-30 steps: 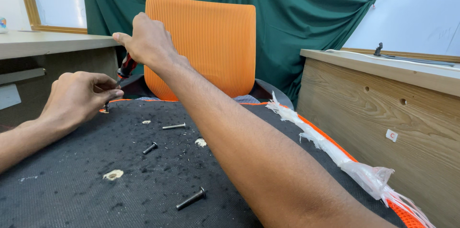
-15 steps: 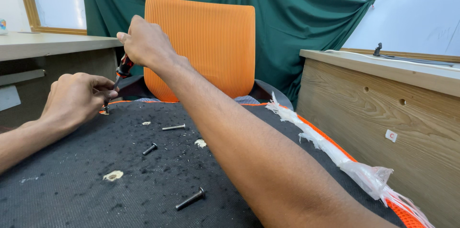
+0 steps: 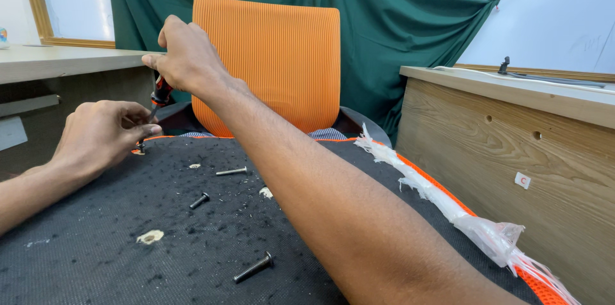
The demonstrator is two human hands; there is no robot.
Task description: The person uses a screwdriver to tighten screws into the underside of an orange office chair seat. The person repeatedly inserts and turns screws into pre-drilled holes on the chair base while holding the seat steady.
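Note:
My right hand (image 3: 186, 55) is closed around the red-and-black handle of a screwdriver (image 3: 159, 95), held upright at the far left corner of a black fabric chair base (image 3: 115, 254). My left hand (image 3: 102, 135) pinches the screwdriver's lower shaft, fingertips down at the fabric near its orange edge. Three loose dark bolts lie on the fabric: one long bolt (image 3: 232, 171) near the far side, a short bolt (image 3: 199, 200) in the middle, a bigger bolt (image 3: 253, 268) closest to me.
An orange ribbed chair back (image 3: 282, 61) stands upright behind the base, before a green curtain (image 3: 397, 16). Torn clear plastic wrap (image 3: 448, 206) runs along the base's right orange edge. A wooden desk (image 3: 532, 145) stands right, another desk (image 3: 57, 61) left. Pale scraps dot the fabric.
My right hand has dropped from the top of the chair back to just above my left hand, and the screwdriver handle now shows beneath it. My left hand stays put.

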